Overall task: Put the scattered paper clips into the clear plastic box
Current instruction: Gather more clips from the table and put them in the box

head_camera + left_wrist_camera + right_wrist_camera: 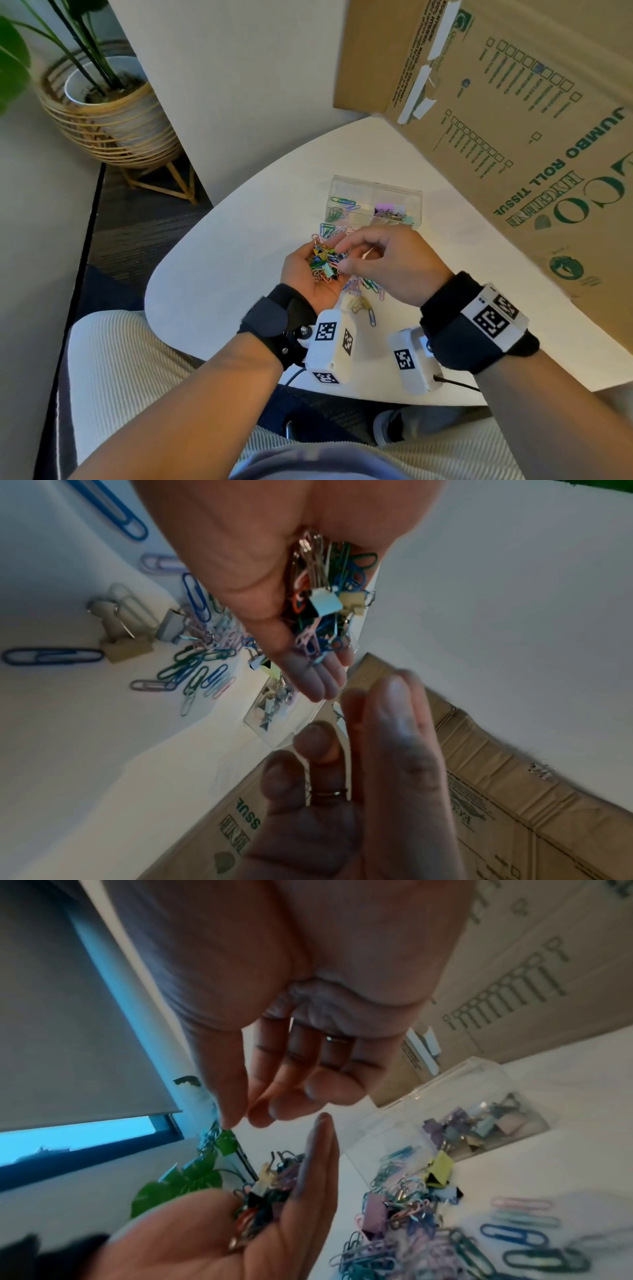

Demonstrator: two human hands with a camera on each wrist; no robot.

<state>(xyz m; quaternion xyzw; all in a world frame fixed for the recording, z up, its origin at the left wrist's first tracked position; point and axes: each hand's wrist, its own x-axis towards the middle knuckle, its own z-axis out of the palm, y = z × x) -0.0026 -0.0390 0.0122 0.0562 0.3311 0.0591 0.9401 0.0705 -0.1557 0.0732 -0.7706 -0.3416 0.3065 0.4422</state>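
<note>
The paper clips (323, 262) lay mostly as a mixed, coloured heap in the cupped palm of the left hand (313, 274), held palm-up above the white table (212, 274), probably so that it served as a tray while the other hand sorted from it. The fingers of that hand were slightly curled around the heap, not closed. More clips (192, 666) remained loose on the table under and beside the hands, a few binder clips (120, 642) among them.

The right hand (387, 263) hovered over the heap with thumb and forefinger drawn near each other, the other fingers loosely bent; I could not tell whether a clip was pinched between them. It looked like the start of a pick.

The clear plastic box (375, 202) stood just beyond the hands, open, with clips in one compartment and binder clips in another, near enough for short reaches. A large cardboard box (513, 120) leaned at the table's far right, and a potted plant (102, 96) stood on the floor to the left.

Only the head view showed the box's compartments together; the right wrist view showed the narrow gap at the right hand's fingertips (236, 1121); the left wrist view showed the heap's binder clips up close.
</note>
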